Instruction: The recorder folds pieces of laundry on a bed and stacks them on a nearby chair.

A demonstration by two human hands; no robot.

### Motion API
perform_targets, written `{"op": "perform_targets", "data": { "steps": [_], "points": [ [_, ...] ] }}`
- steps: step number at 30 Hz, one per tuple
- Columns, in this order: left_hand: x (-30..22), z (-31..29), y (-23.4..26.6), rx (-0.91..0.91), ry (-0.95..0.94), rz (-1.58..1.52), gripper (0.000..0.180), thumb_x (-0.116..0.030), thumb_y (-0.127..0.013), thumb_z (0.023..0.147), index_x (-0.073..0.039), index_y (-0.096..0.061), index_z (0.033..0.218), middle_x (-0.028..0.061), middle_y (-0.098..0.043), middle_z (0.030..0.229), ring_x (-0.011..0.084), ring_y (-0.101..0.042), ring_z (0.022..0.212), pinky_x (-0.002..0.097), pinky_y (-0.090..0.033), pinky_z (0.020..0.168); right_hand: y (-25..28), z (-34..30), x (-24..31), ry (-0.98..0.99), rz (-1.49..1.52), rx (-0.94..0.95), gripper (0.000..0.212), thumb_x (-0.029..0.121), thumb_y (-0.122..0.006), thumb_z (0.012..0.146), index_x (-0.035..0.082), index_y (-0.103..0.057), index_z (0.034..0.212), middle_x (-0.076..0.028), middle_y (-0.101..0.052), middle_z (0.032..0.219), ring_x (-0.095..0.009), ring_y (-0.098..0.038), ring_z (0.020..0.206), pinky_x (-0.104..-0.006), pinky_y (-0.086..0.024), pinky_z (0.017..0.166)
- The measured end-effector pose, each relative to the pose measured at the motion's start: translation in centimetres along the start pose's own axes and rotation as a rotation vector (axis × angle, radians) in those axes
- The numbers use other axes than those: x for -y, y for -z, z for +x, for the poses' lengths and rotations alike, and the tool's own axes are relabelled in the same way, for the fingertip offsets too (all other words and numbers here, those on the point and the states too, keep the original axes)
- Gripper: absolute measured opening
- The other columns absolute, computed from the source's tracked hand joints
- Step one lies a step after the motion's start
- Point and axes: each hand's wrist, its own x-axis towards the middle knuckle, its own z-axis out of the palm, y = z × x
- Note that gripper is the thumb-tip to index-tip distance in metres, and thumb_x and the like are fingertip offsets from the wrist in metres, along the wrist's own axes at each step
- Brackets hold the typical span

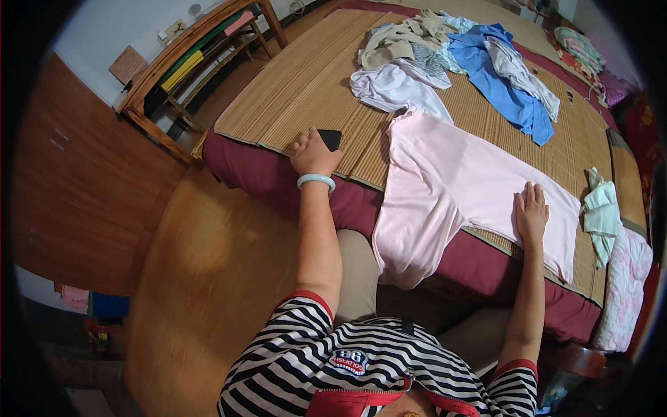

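Observation:
At the bed's near edge, my left hand [316, 154] is closed on a black phone [330, 139], which lies on the bamboo mat between thumb and fingers. A pale bracelet circles that wrist. Pale pink trousers [479, 163] are spread over the mat in front of me. One leg reaches to the right, while the other [411, 243] drapes over the near edge towards my lap. My right hand [533, 212] rests flat on the right-hand leg, palm down with fingers stretched out.
Behind the trousers lies a heap of clothes: beige [410, 42], white [399, 85] and blue [497, 73] pieces. A pale green cloth [601, 212] and a patterned pillow [629, 285] sit at the right. A wooden bench frame [163, 66] stands at the far left.

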Motion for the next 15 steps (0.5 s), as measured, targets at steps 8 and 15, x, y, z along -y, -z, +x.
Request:
{"op": "perform_targets", "data": {
  "steps": [8, 15],
  "points": [
    [0.26, 0.24, -0.62, -0.083, 0.016, -0.071, 0.083, -0.036, -0.071, 0.074, -0.007, -0.042, 0.146, 0.0164, -0.052, 0.143, 0.0342, -0.049, 0.131, 0.0422, -0.041, 0.110, 0.26, 0.02, 0.44, 0.004, 0.008, -0.008, 0.057, 0.043, -0.050, 0.097, 0.013, -0.046, 0.146, -0.015, -0.038, 0.155, -0.031, -0.036, 0.143, -0.0555, -0.025, 0.115],
    [0.28, -0.24, -0.57, -0.028, 0.059, -0.107, 0.090, -0.040, -0.073, 0.075, -0.008, -0.036, 0.151, 0.0174, -0.047, 0.147, 0.0348, -0.044, 0.136, 0.0459, -0.037, 0.112, 0.11, 0.02, 0.34, 0.022, 0.038, 0.006, 0.058, 0.044, -0.050, 0.097, 0.014, -0.047, 0.146, -0.017, -0.038, 0.154, -0.032, -0.036, 0.143, -0.0556, -0.024, 0.115]
  ]
}}
